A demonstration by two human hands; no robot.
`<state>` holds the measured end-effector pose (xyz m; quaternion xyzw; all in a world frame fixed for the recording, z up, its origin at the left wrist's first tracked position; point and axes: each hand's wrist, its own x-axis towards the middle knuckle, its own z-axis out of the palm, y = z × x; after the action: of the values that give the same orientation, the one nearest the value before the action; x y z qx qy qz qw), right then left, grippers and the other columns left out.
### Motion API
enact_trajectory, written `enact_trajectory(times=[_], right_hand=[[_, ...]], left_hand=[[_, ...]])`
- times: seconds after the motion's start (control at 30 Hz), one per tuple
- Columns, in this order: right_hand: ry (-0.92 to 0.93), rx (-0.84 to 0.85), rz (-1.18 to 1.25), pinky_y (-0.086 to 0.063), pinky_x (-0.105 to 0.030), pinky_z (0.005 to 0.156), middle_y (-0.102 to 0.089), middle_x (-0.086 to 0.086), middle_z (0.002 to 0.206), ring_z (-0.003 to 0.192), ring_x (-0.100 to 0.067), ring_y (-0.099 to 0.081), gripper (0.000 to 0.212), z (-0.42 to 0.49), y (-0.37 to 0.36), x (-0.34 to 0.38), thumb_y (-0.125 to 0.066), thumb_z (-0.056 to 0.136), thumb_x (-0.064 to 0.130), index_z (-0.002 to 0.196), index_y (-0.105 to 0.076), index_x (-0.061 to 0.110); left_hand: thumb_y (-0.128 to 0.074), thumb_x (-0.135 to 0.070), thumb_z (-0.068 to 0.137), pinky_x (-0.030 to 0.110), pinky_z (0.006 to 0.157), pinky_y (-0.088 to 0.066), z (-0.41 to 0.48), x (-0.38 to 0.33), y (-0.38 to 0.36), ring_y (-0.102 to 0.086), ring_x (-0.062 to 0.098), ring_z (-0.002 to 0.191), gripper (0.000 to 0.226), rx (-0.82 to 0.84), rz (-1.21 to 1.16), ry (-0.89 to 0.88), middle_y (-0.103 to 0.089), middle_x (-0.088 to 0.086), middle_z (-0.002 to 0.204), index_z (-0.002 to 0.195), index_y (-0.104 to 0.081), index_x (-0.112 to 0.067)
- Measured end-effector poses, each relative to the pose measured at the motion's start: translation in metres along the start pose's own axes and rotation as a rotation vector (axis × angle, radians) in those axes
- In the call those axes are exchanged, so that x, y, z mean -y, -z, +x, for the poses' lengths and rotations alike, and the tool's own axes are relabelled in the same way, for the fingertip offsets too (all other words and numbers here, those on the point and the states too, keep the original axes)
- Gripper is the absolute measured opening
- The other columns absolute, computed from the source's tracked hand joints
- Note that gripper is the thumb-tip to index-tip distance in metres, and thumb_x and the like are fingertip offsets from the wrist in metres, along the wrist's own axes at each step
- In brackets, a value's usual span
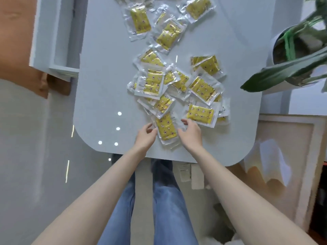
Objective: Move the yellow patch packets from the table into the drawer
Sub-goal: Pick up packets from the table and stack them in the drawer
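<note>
Here, a glossy white tabletop (106,68) with rounded corners is filling the middle of the head view, and a person in blue jeans (168,209) is standing at its near edge. At the table's far left, a white drawer (62,70) is standing pulled open; no packet is showing inside the part that is visible. At the right edge, a green long-leaved plant in a round white pot (283,71) is leaning over the table corner, and a pale framed canvas (283,156) is sitting lower down beside the table.

Many yellow patch packets in clear plastic wrappers (201,88) are lying on the tabletop, overlapping in a loose heap at the centre and trailing off toward the far edge. The left hand (146,137) and the right hand (190,133) are reaching in from either side of the nearest yellow packet (166,129), which is lying flat close to the near edge. Both hands are relaxed, fingers loosely curved and gripping nothing, fingertips right at the wrapper's edges; whether they are touching it is not clear.
</note>
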<state>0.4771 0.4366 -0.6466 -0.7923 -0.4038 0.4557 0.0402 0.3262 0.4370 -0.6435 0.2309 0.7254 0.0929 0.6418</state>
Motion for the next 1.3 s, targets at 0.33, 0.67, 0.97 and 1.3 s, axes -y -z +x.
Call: enact_trajectory(times=[0.33, 0.67, 0.97, 1.3], right_hand=[[-0.056, -0.021, 0.112, -0.046, -0.028, 0.081, -0.059, -0.001, 0.103, 0.099, -0.019, -0.057, 0.024, 0.02, -0.022, -0.013, -0.061, 0.089, 0.022, 0.113, -0.059, 0.016], [-0.112, 0.09, 0.31, -0.044, -0.018, 0.066, -0.067, 0.001, 0.096, 0.088, -0.012, -0.061, 0.008, -0.012, -0.001, -0.019, -0.059, 0.093, 0.021, 0.098, -0.063, 0.015], [0.184, -0.076, 0.015, -0.044, -0.027, 0.092, -0.064, 0.004, 0.114, 0.11, -0.013, -0.054, 0.024, -0.005, 0.044, -0.019, -0.052, 0.095, 0.021, 0.115, -0.065, 0.019], [0.254, -0.167, -0.647, -0.029, -0.041, 0.108, -0.029, -0.005, 0.147, 0.132, -0.028, -0.027, 0.062, 0.071, 0.06, -0.02, -0.07, 0.08, 0.03, 0.136, -0.044, 0.024]], left_hand=[[-0.057, -0.021, 0.092, 0.043, 0.098, -0.049, 0.019, 0.028, -0.024, -0.057, 0.017, 0.108, 0.036, -0.141, -0.147, 0.008, -0.059, 0.002, 0.112, 0.127, -0.053, -0.016], [-0.066, -0.023, 0.087, 0.032, 0.081, -0.056, -0.002, 0.03, -0.021, -0.064, 0.019, 0.1, 0.033, -0.013, -0.198, 0.028, -0.063, 0.005, 0.108, 0.116, -0.054, -0.012], [-0.066, -0.02, 0.086, 0.023, 0.074, -0.058, -0.013, 0.008, -0.005, -0.069, 0.011, 0.092, 0.023, 0.068, -0.339, -0.081, -0.072, -0.001, 0.101, 0.109, -0.062, -0.016], [-0.066, -0.019, 0.086, 0.026, 0.077, -0.055, 0.011, -0.007, -0.004, -0.068, 0.009, 0.089, 0.014, -0.04, -0.363, -0.164, -0.07, -0.005, 0.099, 0.097, -0.06, -0.025]])
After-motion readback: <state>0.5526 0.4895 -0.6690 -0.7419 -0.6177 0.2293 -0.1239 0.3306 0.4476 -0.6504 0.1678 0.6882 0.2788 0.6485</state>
